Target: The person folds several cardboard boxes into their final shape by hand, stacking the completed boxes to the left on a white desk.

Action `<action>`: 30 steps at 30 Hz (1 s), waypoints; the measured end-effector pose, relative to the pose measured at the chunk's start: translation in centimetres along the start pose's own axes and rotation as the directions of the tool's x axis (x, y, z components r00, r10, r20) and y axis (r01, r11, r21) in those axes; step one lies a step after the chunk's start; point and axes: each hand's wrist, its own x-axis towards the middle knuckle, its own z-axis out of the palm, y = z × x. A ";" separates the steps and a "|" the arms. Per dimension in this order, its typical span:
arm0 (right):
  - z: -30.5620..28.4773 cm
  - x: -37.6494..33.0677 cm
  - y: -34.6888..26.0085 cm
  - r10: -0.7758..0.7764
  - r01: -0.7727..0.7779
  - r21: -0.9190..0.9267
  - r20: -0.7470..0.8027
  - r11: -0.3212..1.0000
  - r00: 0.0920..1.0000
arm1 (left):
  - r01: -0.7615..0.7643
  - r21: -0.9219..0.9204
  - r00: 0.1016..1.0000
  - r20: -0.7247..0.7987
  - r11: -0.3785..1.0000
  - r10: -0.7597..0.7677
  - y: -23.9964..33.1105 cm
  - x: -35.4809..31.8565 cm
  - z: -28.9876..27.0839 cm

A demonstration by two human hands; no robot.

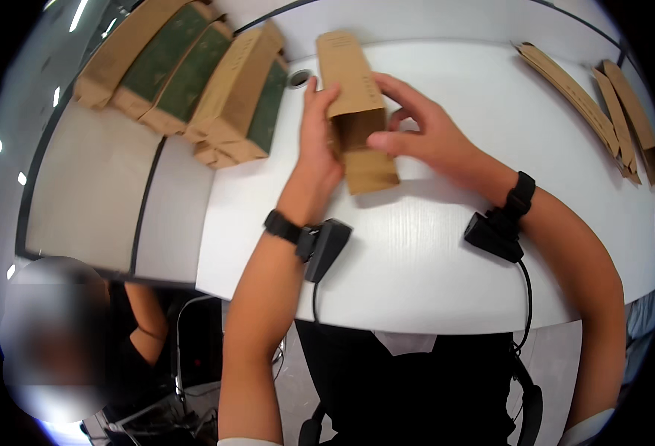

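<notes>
The long brown cardboard box [353, 104] lies flat on the white counter [431, 253], open end toward me, so I can work its flap. My left hand [318, 137] is pressed along its left side to steady it; my right hand [417, 130] pinches the open end's edge. Finished boxes [194, 82] are stacked at left, flat blanks [595, 111] at right.

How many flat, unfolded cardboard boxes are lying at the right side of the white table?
3, as far as I can tell: one long flat on the left, a narrow flat in the middle, and an outer flat nearest the table edge. They overlap, so more may hide underneath.
</notes>
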 end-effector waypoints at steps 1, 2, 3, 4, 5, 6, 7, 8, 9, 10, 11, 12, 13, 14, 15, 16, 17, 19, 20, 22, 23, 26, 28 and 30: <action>-0.6 -0.5 0.2 0.012 -0.012 -0.004 -0.033 1.000 0.999 | 0.015 0.020 0.999 0.034 1.000 -0.016 0.1 0.0 0.5; -0.9 -1.0 0.1 0.022 -0.022 0.000 -0.033 1.000 0.999 | 0.036 0.030 0.997 0.063 0.999 -0.038 -0.1 -0.1 0.7; -0.6 -1.2 -0.1 0.025 -0.025 0.005 -0.032 1.000 0.999 | 0.017 0.071 0.995 0.095 0.997 -0.024 0.4 -0.7 1.1; -0.4 -1.1 0.0 0.040 -0.040 0.001 -0.061 0.999 0.997 | -0.028 0.176 0.991 0.133 0.984 0.005 0.7 -0.6 0.9; -0.6 -0.9 0.8 0.027 -0.031 -0.037 -0.120 0.999 0.992 | -0.108 0.490 0.984 0.176 0.865 0.022 0.7 -0.7 0.5; -0.5 -0.6 1.4 0.000 -0.011 -0.066 -0.164 0.998 0.987 | -0.201 0.747 0.974 0.224 0.634 0.045 1.2 -1.0 0.0; -0.6 -0.4 1.8 -0.006 0.001 -0.019 -0.222 1.000 0.975 | -0.310 0.867 0.950 0.295 0.390 0.100 1.2 -0.4 -1.0; -0.8 -0.5 1.8 -0.003 0.000 -0.016 -0.230 1.000 0.973 | -0.310 0.868 0.950 0.298 0.388 0.092 1.0 -0.6 -0.8; -1.0 -0.7 1.7 -0.021 0.015 -0.030 -0.226 0.999 0.974 | -0.335 0.874 0.942 0.312 0.352 0.124 0.9 -0.9 -0.4; -1.2 -0.9 1.3 -0.041 0.032 -0.046 -0.219 0.998 0.975 | -0.359 0.878 0.932 0.324 0.316 0.159 0.7 -1.2 0.0; -1.0 -1.2 0.4 -0.018 0.012 -0.036 -0.181 0.999 0.983 | -0.370 0.831 0.927 0.302 0.416 0.222 0.3 -1.0 -0.4; -0.9 -1.0 0.1 -0.037 0.036 -0.015 -0.156 0.999 0.987 | -0.402 0.822 0.904 0.288 0.403 0.314 0.7 -1.5 0.1; -1.0 -0.9 0.1 -0.083 0.074 -0.079 -0.107 0.994 0.991 | -0.385 0.765 0.914 0.237 0.517 0.330 0.5 -1.3 -0.5; -1.0 -0.5 -0.1 -0.139 0.131 -0.137 -0.046 0.982 0.989 | -0.375 0.695 0.917 0.181 0.613 0.356 0.8 -1.0 -1.3; -0.9 -0.5 0.3 -0.168 0.166 -0.121 -0.004 0.979 0.986 | -0.362 0.786 0.909 0.178 0.501 0.378 0.9 -1.1 -1.2; -0.8 -0.5 0.9 -0.207 0.211 -0.100 0.042 0.973 0.977 | -0.335 0.864 0.898 0.171 0.375 0.406 0.9 -1.0 -1.1; -0.2 -0.5 0.5 -0.117 0.117 0.009 -0.020 0.993 0.993 | -0.460 0.826 0.821 0.257 0.326 0.509 0.6 -0.2 -2.2; -0.4 -1.5 -0.1 0.119 -0.090 0.176 -0.161 0.980 0.980 | -0.606 0.768 0.691 0.382 0.205 0.613 0.2 -0.3 -1.9; -0.5 -1.7 -0.2 0.254 -0.190 0.256 -0.244 0.948 0.936 | -0.626 0.766 0.662 0.424 0.144 0.618 0.6 -1.3 -0.7; -1.6 -1.4 -0.9 0.290 -0.222 0.380 -0.132 0.898 0.948 | -0.709 0.652 0.678 0.526 0.270 0.513 0.8 -1.8 0.1; -1.8 -1.1 -1.2 0.345 -0.280 0.487 -0.049 0.827 0.937 | -0.730 0.634 0.669 0.586 0.255 0.458 0.5 -2.5 0.4; -1.9 -0.8 -2.4 0.314 -0.255 0.303 -0.163 0.918 0.935 | -0.728 0.619 0.685 0.641 0.294 0.346 0.2 -3.4 0.9; -3.3 -0.3 -2.5 0.296 -0.246 0.256 -0.181 0.935 0.938 | -0.710 0.642 0.703 0.665 0.289 0.251 0.6 -3.7 0.9; -3.7 0.0 -3.7 0.043 -0.050 -0.015 -0.294 0.999 0.955 | -0.643 0.626 0.765 0.550 0.441 0.334 0.8 -4.1 1.6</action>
